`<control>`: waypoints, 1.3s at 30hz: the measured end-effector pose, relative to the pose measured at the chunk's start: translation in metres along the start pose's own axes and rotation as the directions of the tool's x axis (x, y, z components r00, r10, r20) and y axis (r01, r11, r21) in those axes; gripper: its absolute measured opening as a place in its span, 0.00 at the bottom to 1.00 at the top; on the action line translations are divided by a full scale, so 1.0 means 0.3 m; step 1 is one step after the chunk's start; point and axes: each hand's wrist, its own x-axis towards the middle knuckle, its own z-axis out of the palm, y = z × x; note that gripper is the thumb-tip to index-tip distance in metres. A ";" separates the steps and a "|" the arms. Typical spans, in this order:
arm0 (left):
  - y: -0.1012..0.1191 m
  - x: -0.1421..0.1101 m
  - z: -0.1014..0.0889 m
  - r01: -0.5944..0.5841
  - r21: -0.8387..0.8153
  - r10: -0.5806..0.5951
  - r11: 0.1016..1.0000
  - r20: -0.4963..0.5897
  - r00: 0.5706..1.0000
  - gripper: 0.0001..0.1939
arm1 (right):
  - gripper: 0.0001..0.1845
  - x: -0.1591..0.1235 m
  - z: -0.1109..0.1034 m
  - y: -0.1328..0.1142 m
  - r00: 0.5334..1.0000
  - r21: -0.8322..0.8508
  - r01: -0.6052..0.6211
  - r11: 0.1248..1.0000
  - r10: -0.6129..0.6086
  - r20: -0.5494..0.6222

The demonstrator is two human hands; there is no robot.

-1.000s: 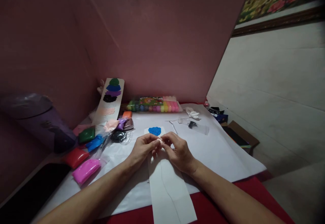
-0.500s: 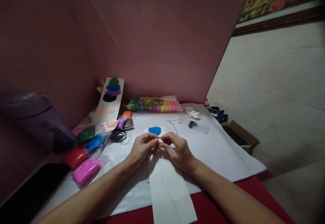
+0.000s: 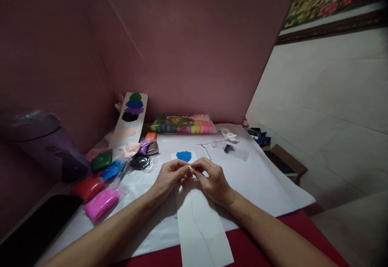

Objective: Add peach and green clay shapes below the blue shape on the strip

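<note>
My left hand (image 3: 171, 175) and my right hand (image 3: 214, 180) meet above a long white card (image 3: 201, 226), thumbs and fingertips pinched together. Between them is a small pale piece of modelling clay (image 3: 190, 168), mostly covered by the fingers. A thin wavy pencil line (image 3: 198, 228) runs down the card. Just beyond my fingertips, a textured patch of blue clay (image 3: 184, 156) sits at the card's far end.
Bagged clay packs lie on the left, including pink (image 3: 101, 204), red (image 3: 88, 188) and green (image 3: 102, 160). A card with coloured patches (image 3: 129, 117) leans behind them. At the back lies a multicoloured clay pack (image 3: 182, 124); a metal tool (image 3: 206, 152) and clear tube (image 3: 238, 152) lie to the right.
My fingertips have closed in slightly, so less of the pale clay shows between them. The whole view has shifted a little; the other things stay where they were.
</note>
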 end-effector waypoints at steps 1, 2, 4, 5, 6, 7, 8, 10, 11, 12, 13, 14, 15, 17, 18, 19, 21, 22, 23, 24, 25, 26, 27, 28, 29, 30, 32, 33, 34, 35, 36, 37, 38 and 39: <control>-0.001 0.000 -0.001 0.001 -0.001 -0.001 1.000 0.000 1.000 0.12 | 0.05 0.000 0.000 0.000 1.000 -0.001 -0.007 1.000 0.007 0.004; -0.003 0.001 -0.002 0.001 -0.003 -0.001 1.000 -0.001 1.000 0.12 | 0.04 -0.001 -0.001 0.000 1.000 -0.004 -0.013 1.000 0.013 0.011; -0.005 0.001 -0.003 -0.002 -0.012 0.002 1.000 0.001 1.000 0.11 | 0.04 0.000 -0.003 -0.005 0.999 -0.002 -0.024 1.000 0.024 0.026; -0.005 0.000 -0.004 -0.005 -0.015 0.005 1.000 0.002 1.000 0.11 | 0.04 0.001 -0.003 -0.008 0.999 0.008 -0.034 0.999 0.033 0.030; -0.004 0.000 -0.003 -0.009 -0.016 0.010 1.000 0.002 1.000 0.11 | 0.04 0.002 -0.004 -0.012 0.998 0.027 -0.052 0.998 0.051 0.032; -0.003 0.000 -0.002 -0.015 -0.015 0.015 1.000 -0.001 1.000 0.11 | 0.04 0.004 -0.004 -0.016 0.996 0.058 -0.083 0.995 0.082 0.030; -0.002 0.001 0.000 -0.019 -0.014 0.019 1.000 -0.009 1.000 0.10 | 0.04 0.006 -0.003 -0.019 0.992 0.101 -0.129 0.986 0.127 0.024; 0.001 0.002 0.004 -0.016 -0.027 0.015 0.999 -0.040 0.999 0.10 | 0.05 0.010 -0.001 -0.019 0.969 0.229 -0.244 0.943 0.249 0.007; 0.002 0.004 0.006 -0.011 -0.042 0.008 0.999 -0.058 0.998 0.10 | 0.05 0.012 0.001 -0.016 0.951 0.302 -0.296 0.906 0.311 -0.002; 0.003 0.005 0.007 -0.005 -0.064 0.000 0.998 -0.077 0.997 0.10 | 0.06 0.015 0.002 -0.010 0.931 0.370 -0.335 0.866 0.365 -0.013; 0.005 0.006 0.008 0.001 -0.092 -0.009 0.996 -0.094 0.996 0.11 | 0.06 0.017 0.004 -0.002 0.911 0.426 -0.363 0.829 0.412 -0.025; 0.006 0.007 0.008 0.004 -0.120 -0.018 0.993 -0.109 0.994 0.11 | 0.07 0.019 0.006 0.007 0.893 0.466 -0.381 0.798 0.449 -0.038; 0.007 0.007 0.007 0.010 -0.143 -0.027 0.990 -0.121 0.992 0.11 | 0.08 0.020 0.007 0.016 0.875 0.489 -0.398 0.777 0.481 -0.051; 0.009 0.006 0.005 0.028 -0.161 -0.050 0.986 -0.133 0.990 0.12 | 0.09 0.020 0.011 0.029 0.845 0.498 -0.431 0.752 0.530 -0.068; 0.009 0.005 0.004 0.042 -0.157 -0.063 0.987 -0.132 0.989 0.12 | 0.10 0.020 0.013 0.032 0.836 0.493 -0.447 0.746 0.544 -0.066; 0.010 0.004 0.004 0.052 -0.145 -0.071 0.988 -0.125 0.990 0.12 | 0.11 0.019 0.015 0.032 0.834 0.488 -0.456 0.744 0.549 -0.059; 0.011 0.001 0.004 0.048 -0.128 -0.062 0.991 -0.109 0.992 0.12 | 0.11 0.017 0.017 0.024 0.847 0.486 -0.453 0.747 0.530 -0.026; 0.011 0.001 0.004 0.036 -0.125 -0.049 0.992 -0.100 0.994 0.12 | 0.11 0.016 0.017 0.017 0.859 0.489 -0.445 0.750 0.512 -0.003; 0.012 0.000 0.004 0.025 -0.122 -0.037 0.992 -0.093 0.995 0.13 | 0.12 0.016 0.017 0.010 0.871 0.493 -0.436 0.753 0.491 0.021; 0.012 -0.001 0.005 0.020 -0.115 -0.030 0.993 -0.085 0.996 0.13 | 0.11 0.015 0.016 0.003 0.883 0.496 -0.425 0.757 0.468 0.042; 0.012 -0.001 0.006 0.022 -0.102 -0.029 0.995 -0.076 0.997 0.14 | 0.11 0.014 0.015 -0.003 0.894 0.497 -0.412 0.763 0.444 0.060; 0.013 -0.001 0.007 0.030 -0.087 -0.036 0.996 -0.064 0.997 0.14 | 0.10 0.012 0.015 -0.007 0.905 0.496 -0.398 0.771 0.418 0.077; 0.014 -0.002 0.008 0.041 -0.071 -0.044 0.997 -0.051 0.998 0.14 | 0.10 0.010 0.015 -0.009 0.916 0.492 -0.383 0.782 0.390 0.093; 0.014 -0.003 0.008 0.047 -0.060 -0.050 0.997 -0.042 0.998 0.14 | 0.08 0.008 0.015 -0.009 0.927 0.478 -0.365 0.799 0.362 0.104; 0.014 -0.003 0.009 0.046 -0.054 -0.048 0.997 -0.036 0.998 0.13 | 0.07 0.006 0.015 -0.008 0.936 0.452 -0.347 0.822 0.337 0.105; 0.013 -0.004 0.009 0.038 -0.049 -0.039 0.998 -0.034 0.999 0.13 | 0.06 0.004 0.016 -0.007 0.943 0.415 -0.329 0.848 0.319 0.097; 0.010 -0.005 0.009 0.011 -0.033 -0.012 0.999 -0.031 0.999 0.12 | 0.05 0.001 0.017 -0.003 0.954 0.320 -0.297 0.899 0.294 0.061; 0.009 -0.004 0.010 0.002 -0.027 -0.002 1.000 -0.026 1.000 0.12 | 0.05 0.000 0.017 -0.001 0.958 0.277 -0.286 0.917 0.284 0.046; 0.007 -0.003 0.010 -0.002 -0.025 0.001 1.000 -0.021 1.000 0.12 | 0.04 0.000 0.017 0.000 0.960 0.245 -0.278 0.929 0.277 0.040; 0.007 -0.002 0.010 0.002 -0.028 -0.003 1.000 -0.020 1.000 0.12 | 0.04 0.001 0.016 0.001 0.962 0.223 -0.272 0.936 0.270 0.040; 0.006 -0.001 0.011 0.008 -0.036 -0.009 0.999 -0.025 1.000 0.13 | 0.03 0.002 0.015 0.001 0.963 0.207 -0.268 0.941 0.265 0.040; 0.006 0.000 0.011 0.014 -0.046 -0.015 0.999 -0.037 0.999 0.13 | 0.03 0.003 0.014 0.001 0.965 0.196 -0.263 0.945 0.261 0.035; 0.007 0.000 0.012 0.018 -0.052 -0.021 0.998 -0.048 0.999 0.14 | 0.03 0.004 0.013 0.001 0.966 0.190 -0.258 0.947 0.257 0.030; 0.007 0.001 0.012 0.023 -0.051 -0.026 0.998 -0.055 0.998 0.14 | 0.04 0.005 0.012 0.000 0.968 0.188 -0.251 0.950 0.251 0.026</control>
